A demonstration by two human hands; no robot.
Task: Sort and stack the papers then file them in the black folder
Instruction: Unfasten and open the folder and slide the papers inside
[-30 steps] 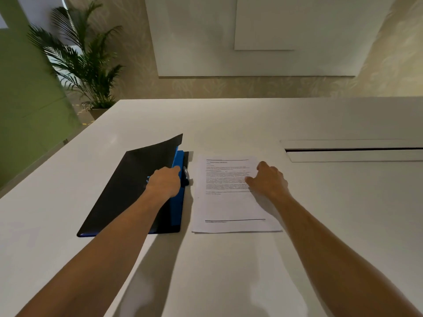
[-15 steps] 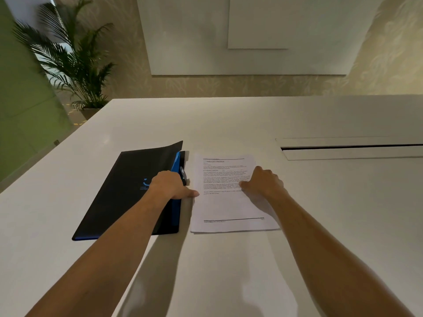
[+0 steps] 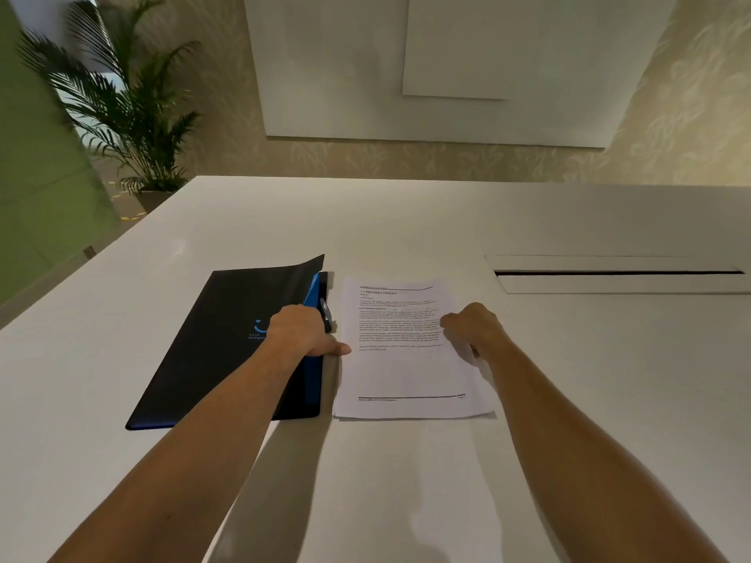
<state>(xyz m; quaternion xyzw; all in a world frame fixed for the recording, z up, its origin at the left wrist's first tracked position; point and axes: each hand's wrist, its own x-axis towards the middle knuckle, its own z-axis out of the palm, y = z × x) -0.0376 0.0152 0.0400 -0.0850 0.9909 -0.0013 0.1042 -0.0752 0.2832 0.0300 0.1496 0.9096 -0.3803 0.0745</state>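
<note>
A black folder (image 3: 211, 343) with a blue inner edge lies on the white table, left of centre. Its cover is slightly lifted at the far right corner. My left hand (image 3: 302, 333) grips the folder's right edge, thumb pointing toward the papers. A neat stack of printed white papers (image 3: 400, 371) lies just right of the folder. My right hand (image 3: 471, 325) rests on the stack's right side with fingers curled down onto the top sheet.
The white table (image 3: 406, 481) stretches wide around the work. A long cable slot with a flap (image 3: 617, 274) is set into the table at the right. A potted palm (image 3: 122, 111) stands on the floor beyond the far left corner.
My left hand has slid nearer along the folder's right edge and its thumb now points at the papers. The right hand has pulled back slightly on the stack. The cover has dropped a little.
</note>
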